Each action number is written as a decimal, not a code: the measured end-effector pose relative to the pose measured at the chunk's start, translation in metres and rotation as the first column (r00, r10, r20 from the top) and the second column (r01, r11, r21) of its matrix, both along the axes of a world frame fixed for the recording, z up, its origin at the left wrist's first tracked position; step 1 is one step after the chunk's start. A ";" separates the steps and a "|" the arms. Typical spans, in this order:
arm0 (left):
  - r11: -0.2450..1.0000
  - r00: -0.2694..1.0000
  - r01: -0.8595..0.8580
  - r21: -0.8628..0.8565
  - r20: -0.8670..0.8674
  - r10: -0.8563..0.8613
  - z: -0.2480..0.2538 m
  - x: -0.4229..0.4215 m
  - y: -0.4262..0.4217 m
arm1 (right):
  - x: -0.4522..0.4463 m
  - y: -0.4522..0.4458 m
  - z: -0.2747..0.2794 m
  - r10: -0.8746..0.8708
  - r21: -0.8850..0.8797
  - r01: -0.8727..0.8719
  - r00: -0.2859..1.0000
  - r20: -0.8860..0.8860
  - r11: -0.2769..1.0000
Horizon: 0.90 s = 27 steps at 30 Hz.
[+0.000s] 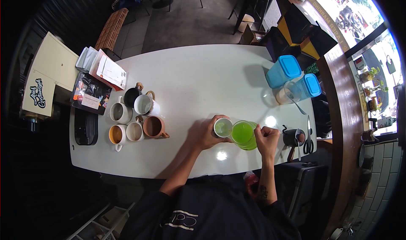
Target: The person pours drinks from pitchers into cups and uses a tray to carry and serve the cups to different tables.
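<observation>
My left hand is wrapped round a pale cup, whose open top faces me with a light greenish inside. Right beside it is a clear jug of bright green liquid. The closed fingers of my right hand grip this jug at its right side, where the handle is hidden by them. Jug and cup are rim to rim over the front part of the white table. Whether liquid is running between them I cannot tell.
Several mugs stand grouped at the left, near a card display and a black tray. At the right are blue-lidded containers, a clear cup with a spoon, a small dark pot and scissors.
</observation>
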<state>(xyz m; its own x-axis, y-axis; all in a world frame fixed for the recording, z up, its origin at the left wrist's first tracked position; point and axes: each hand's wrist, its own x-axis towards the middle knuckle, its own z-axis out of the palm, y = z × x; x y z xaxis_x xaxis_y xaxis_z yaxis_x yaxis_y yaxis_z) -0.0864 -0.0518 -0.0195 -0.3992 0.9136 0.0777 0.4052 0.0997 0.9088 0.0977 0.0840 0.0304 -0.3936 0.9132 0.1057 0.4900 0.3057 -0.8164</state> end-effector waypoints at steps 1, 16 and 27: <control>0.999 1.000 0.003 -0.032 -0.017 -0.003 -0.002 0.000 0.000 | 0.000 0.000 0.001 -0.001 0.000 0.001 1.000 0.000 1.000; 0.998 1.000 0.017 -0.055 0.004 -0.017 0.018 0.000 0.000 | -0.001 -0.001 0.010 0.008 0.011 -0.008 1.000 -0.009 1.000; 1.000 0.999 0.020 -0.014 0.032 -0.020 0.002 0.001 0.001 | -0.001 0.000 0.009 0.013 0.013 -0.013 1.000 0.003 1.000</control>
<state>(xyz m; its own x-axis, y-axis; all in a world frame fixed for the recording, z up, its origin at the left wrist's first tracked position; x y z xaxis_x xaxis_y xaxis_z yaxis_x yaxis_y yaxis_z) -0.0856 -0.0509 -0.0174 -0.3827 0.9224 0.0523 0.3778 0.1045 0.9200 0.0964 0.0841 0.0394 -0.4060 0.9064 0.1164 0.4884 0.3229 -0.8107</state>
